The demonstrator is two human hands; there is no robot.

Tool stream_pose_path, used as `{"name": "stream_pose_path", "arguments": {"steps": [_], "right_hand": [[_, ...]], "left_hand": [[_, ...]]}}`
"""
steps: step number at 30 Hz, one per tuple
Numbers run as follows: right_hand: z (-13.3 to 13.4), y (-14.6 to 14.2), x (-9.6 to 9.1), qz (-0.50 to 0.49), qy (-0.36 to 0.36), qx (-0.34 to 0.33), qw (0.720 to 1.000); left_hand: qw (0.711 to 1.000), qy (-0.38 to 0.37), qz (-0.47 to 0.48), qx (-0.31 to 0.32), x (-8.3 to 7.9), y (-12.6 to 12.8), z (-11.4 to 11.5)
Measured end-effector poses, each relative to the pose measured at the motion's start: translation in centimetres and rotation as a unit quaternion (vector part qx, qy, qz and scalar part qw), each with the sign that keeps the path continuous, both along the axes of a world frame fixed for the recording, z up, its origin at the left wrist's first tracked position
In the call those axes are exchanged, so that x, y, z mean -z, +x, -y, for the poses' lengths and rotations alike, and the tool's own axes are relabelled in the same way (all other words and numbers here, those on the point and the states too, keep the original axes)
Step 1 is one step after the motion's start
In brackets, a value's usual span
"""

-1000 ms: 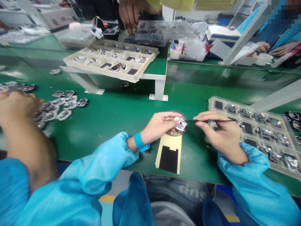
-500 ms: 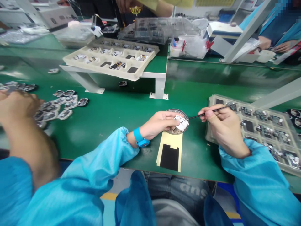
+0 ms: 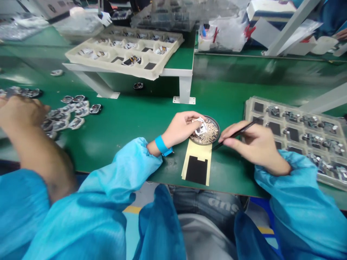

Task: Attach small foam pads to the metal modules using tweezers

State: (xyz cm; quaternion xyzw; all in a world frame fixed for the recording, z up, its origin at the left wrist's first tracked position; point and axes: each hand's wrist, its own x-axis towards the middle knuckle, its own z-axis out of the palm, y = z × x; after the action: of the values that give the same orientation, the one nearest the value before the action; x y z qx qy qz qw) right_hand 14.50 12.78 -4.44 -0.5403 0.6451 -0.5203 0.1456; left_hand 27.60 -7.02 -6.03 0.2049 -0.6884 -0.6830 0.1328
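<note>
My left hand [image 3: 181, 127] pinches a small white plastic housing [image 3: 201, 128] over the left part of a round dish [image 3: 218, 134]. The dish holds many tiny light and dark pieces. My right hand [image 3: 253, 145] is closed around slim black tweezers [image 3: 236, 133], their tip pointing down left beside the dish's lower right rim, apart from the housing. Below the dish lies a yellow paper strip [image 3: 200, 147] bearing a black rectangular patch [image 3: 196, 170]. Fingers partly cover the housing.
At right, a compartment tray [image 3: 248, 112] carries small electronic assemblies. Another tray [image 3: 151, 73] sits on a raised shelf [image 3: 177, 65]. Several loose housings [image 3: 77, 122] lie at left near a co-worker's hand [image 3: 23, 112]. Shelf legs [image 3: 185, 90] stand behind the dish.
My left hand has turned the white housing and shifted it left across the dish, uncovering more tiny pieces. The tweezers' tip has left the housing and dropped to the dish's lower right. The view has tilted down.
</note>
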Motion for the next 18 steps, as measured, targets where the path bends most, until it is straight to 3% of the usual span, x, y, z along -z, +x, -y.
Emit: {"name": "stream_pose_path", "arguments": {"steps": [3,8,18], "right_hand": [[0.1,1.1,0.6,-0.084,0.050,-0.061,0.993],[0.8,2.0,1.8,-0.104,0.042,-0.039,0.993],[1.0,2.3,2.6,-0.088,0.075,-0.054,0.992]], "left_hand": [[0.999,-0.008,-0.004,0.038,0.0,0.2,0.0],[0.991,-0.003,-0.002,0.135,0.0,0.4,-0.3],[0.991,-0.042,0.033,0.119,0.9,0.4,-0.1]]}}
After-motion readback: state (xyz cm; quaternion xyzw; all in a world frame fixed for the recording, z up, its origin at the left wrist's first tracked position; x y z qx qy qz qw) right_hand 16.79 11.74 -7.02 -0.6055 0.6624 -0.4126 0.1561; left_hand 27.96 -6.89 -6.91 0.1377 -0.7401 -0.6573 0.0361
